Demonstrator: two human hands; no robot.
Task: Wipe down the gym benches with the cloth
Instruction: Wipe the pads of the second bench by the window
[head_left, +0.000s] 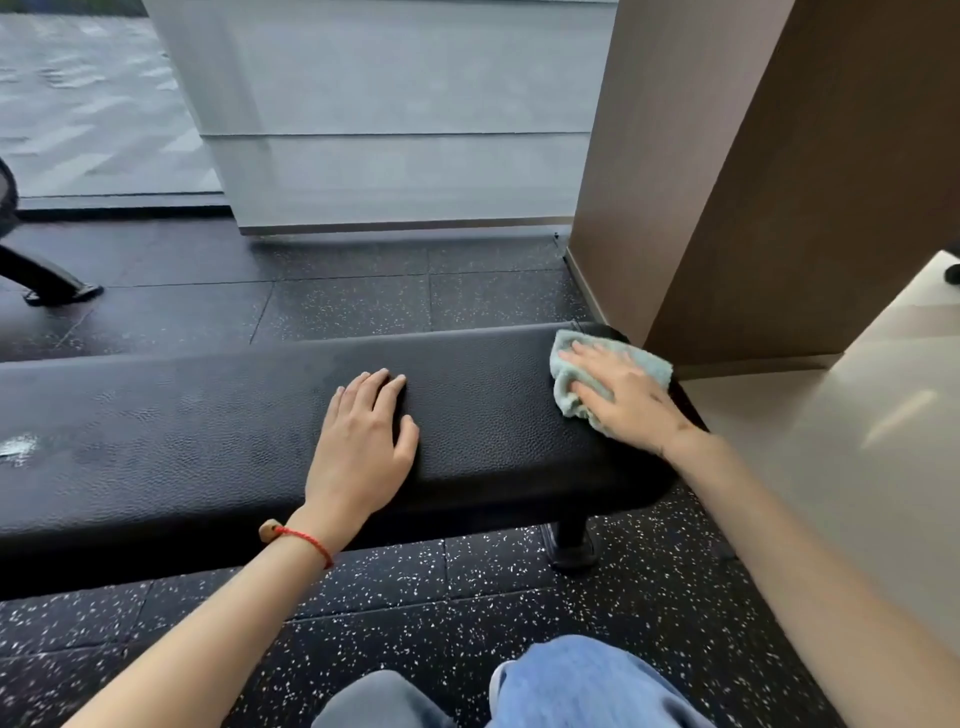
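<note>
We are looking down at a black speckled rubber floor (363, 306) laid in large tiles, with a pale window wall (405, 130) at the far side and a brown column (753, 182) rising at the right, its base just beside the bench end. Across the middle runs the bench (182, 441), a long black padded top with a pebbled leather-like grain, and one dark bench leg (571, 540) shows beneath its right end, standing on the floor. A patch near the bench's left end catches a pale sheen. At the left edge a dark machine foot (57, 291) rests on the floor, well apart from the bench. At the bottom we see our knees in blue jeans (582, 686). Our left hand (363, 441) lies flat on the bench top near the middle, fingers straight and spread, palm down, gripping nothing; a red string bracelet (306, 540) circles that wrist. Our right hand (623, 395) presses down on the cloth (566, 379), fingers stretched over it and the thumb tucked against its near edge. The cloth is a light blue-green terry rag, bunched, lying on the bench's right end close to the far corner.
</note>
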